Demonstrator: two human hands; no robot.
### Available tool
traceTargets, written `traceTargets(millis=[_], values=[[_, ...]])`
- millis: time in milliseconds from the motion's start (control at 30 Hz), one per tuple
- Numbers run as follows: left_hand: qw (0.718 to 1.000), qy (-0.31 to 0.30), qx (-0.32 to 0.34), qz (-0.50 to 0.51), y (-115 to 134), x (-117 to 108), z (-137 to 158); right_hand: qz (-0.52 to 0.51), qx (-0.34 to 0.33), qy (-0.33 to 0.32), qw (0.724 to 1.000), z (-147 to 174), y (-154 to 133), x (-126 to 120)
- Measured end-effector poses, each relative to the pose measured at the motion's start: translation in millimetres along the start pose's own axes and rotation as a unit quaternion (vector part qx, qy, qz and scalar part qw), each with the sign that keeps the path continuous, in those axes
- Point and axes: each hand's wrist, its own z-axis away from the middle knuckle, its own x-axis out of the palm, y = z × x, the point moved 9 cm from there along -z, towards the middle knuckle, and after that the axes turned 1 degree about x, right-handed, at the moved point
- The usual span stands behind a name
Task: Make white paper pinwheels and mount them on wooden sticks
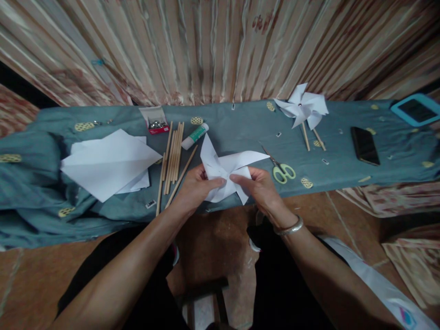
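A white paper pinwheel (225, 165) with its blades folded in toward the centre is held between both hands over the table's front edge. My left hand (195, 188) grips its left side, the thumb pressing near the middle. On the opposite side my right hand (259, 185) pinches the paper, its thumb also close to the centre. The fingers behind the paper are hidden. Just right of the pinwheel lie scissors (283, 173) with light green handles. Left of it are several wooden sticks (175, 153) and a glue stick (195, 136).
White paper sheets (110, 160) lie at the left. A small red box (156, 121) of metal pieces stands behind the sticks. Finished pinwheels (304, 107) on sticks rest at the back right, near a black phone (365, 145) and a blue-framed device (417, 110). A curtain (220, 50) hangs behind.
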Motion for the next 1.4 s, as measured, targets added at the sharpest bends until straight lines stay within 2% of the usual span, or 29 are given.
traceTargets(millis=[567, 933, 1133, 1400], values=[[0.998, 0.028, 0.043, -0.022, 3, -5, 2, 0.009, -0.015, -0.027, 0.999, -1, -1, 9], [0.991, 0.071, 0.071, -0.085, 7, -17, -5, 0.026, -0.038, -0.018, 0.999, -1, -9, 16], [0.993, 0.094, 0.067, -0.026, 10, -24, -6, 0.019, -0.046, -0.031, 0.998, 0, -11, 16], [0.989, 0.122, 0.075, 0.032, 24, -40, -1, 0.022, -0.114, 0.008, 0.993, -2, -24, -4]])
